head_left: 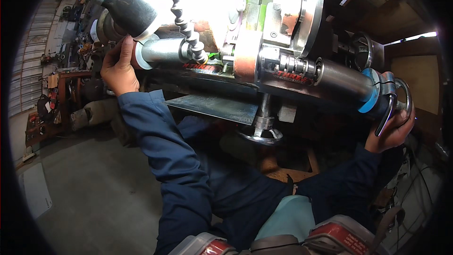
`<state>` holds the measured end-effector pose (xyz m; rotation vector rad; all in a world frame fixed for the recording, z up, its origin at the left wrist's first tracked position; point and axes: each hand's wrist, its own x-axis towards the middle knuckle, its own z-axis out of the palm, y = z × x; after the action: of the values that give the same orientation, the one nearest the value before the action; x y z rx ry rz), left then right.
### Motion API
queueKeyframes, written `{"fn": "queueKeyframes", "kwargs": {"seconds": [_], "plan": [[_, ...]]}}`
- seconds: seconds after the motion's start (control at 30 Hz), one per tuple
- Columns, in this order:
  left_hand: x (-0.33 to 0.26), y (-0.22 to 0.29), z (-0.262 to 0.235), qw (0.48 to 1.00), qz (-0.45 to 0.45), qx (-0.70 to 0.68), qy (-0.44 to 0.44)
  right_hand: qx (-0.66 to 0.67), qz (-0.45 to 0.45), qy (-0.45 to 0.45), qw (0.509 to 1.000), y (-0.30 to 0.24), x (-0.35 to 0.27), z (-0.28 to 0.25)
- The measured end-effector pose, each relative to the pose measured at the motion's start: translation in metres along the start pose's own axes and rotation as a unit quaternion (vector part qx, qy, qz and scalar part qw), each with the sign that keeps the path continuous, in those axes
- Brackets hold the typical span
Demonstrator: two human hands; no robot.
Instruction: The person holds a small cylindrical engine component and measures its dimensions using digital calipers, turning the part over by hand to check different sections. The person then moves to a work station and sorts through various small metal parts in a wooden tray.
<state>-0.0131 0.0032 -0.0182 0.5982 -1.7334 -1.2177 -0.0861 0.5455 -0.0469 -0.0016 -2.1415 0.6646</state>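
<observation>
A bench-mounted metal machine spans the upper middle. At its left end a steel cylinder (166, 52) carries a reddish collar (139, 55). My left hand (121, 70) is closed round that collar, thumb on top; its other fingers are partly hidden behind. On the right a longer steel cylinder (343, 80) ends in a blue band (370, 92). Beyond the band are a curved chrome handle (406, 95) and a straight lever (386, 115). My right hand (395, 132) grips the handle's lower part, its fingers beside the lever. A jointed flexible hose (183, 23) hangs over the left cylinder.
A grey lamp (134, 5) lights the machine brightly. A large disc (311, 16) stands upright behind the middle. Below are a flat metal plate (217, 107) and a chrome handwheel (263, 137). Shelving with clutter (56, 80) lines the left wall; cables (422, 170) hang at right.
</observation>
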Motion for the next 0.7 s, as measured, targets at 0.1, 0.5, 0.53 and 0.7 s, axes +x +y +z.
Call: {"fn": "queueKeyframes", "kwargs": {"seconds": [0.1,0.5,0.53,0.7], "plan": [[0.000,0.000,0.000,1.000,0.000,-0.003,0.000,0.017,0.007,-0.014,1.000,-0.006,0.004,-0.002],[0.000,0.002,0.001,1.000,-0.003,-0.013,-0.001,0.025,0.062,-0.080,0.995,-0.018,0.016,-0.007],[0.000,0.001,0.000,1.000,-0.001,-0.010,0.000,0.025,0.063,-0.084,0.994,-0.020,0.017,-0.008],[0.000,0.002,0.000,1.000,-0.007,-0.005,-0.005,0.023,0.089,-0.104,0.990,-0.024,0.023,-0.009]]}}
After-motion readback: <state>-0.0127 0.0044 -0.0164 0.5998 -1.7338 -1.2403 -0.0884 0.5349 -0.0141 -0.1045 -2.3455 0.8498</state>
